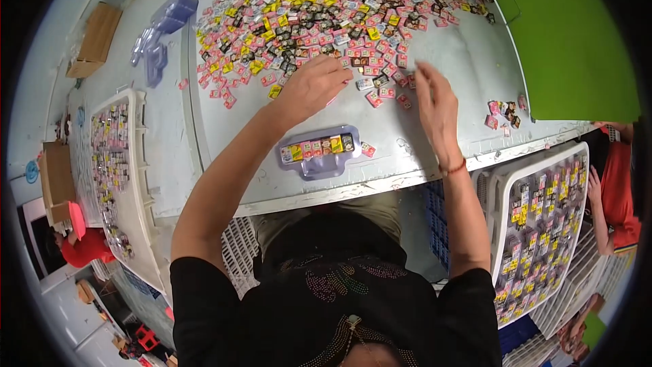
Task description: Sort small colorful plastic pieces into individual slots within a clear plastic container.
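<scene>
Fingers curled in, my left hand (314, 90) is over the near edge of a spread of small wrapped packets (299, 27) in pink, yellow, black and white. A hint of pink shows at its fingertips, but what it pinches is mostly hidden. To its right, my right hand (438, 105) has its fingers stretched out beside a few loose pink packets (386, 93), with nothing visible in it. Nearer me lies a clear plastic blister tray (330, 167) holding one row of packets (316, 149). A single pink packet (368, 149) rests against its right side.
Empty clear trays (172, 15) are stacked at the far left, near a cardboard box (100, 39). White crates of filled trays stand left (140, 156) and right (499, 231). A green panel (570, 41) borders the table's right side. Co-workers' red sleeves (81, 248) show at both edges.
</scene>
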Demonstrator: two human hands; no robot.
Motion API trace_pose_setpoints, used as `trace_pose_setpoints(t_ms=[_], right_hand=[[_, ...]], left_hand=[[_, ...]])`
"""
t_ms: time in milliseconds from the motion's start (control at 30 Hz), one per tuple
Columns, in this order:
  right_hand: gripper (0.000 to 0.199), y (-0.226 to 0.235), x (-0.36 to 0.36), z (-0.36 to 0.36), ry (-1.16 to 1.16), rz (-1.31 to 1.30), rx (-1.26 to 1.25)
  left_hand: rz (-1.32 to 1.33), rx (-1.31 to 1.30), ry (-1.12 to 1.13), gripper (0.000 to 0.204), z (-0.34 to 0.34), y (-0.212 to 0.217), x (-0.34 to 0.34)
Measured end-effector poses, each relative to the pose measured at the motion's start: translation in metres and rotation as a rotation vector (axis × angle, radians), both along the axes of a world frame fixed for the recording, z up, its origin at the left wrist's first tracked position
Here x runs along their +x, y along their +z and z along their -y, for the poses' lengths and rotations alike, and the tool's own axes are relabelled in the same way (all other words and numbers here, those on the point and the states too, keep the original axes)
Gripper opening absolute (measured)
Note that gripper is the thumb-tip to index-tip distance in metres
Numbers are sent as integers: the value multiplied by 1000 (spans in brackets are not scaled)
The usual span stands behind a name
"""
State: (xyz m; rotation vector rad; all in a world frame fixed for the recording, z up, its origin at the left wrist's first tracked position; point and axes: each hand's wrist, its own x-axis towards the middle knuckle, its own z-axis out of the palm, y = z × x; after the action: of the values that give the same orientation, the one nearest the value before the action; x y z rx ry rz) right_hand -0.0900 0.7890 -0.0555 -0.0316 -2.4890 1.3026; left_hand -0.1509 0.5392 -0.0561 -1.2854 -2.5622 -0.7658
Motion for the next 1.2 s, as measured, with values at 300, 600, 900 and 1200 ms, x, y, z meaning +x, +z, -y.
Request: trace_pose_setpoints(t_ms=[300,600,900,1200], right_hand=[[23,-3,29,47,34,-145,546],[20,-6,33,31,104,-145,593],[19,3,27,38,74,-111,647],[26,0,21,23,62,-55,691]], left_hand=[[113,90,-23,21,-6,-7,11],[163,52,29,28,4,1,24],[153,47,-130,22,-27,-12,-2],[60,59,-127,23,-24,-7,11]])
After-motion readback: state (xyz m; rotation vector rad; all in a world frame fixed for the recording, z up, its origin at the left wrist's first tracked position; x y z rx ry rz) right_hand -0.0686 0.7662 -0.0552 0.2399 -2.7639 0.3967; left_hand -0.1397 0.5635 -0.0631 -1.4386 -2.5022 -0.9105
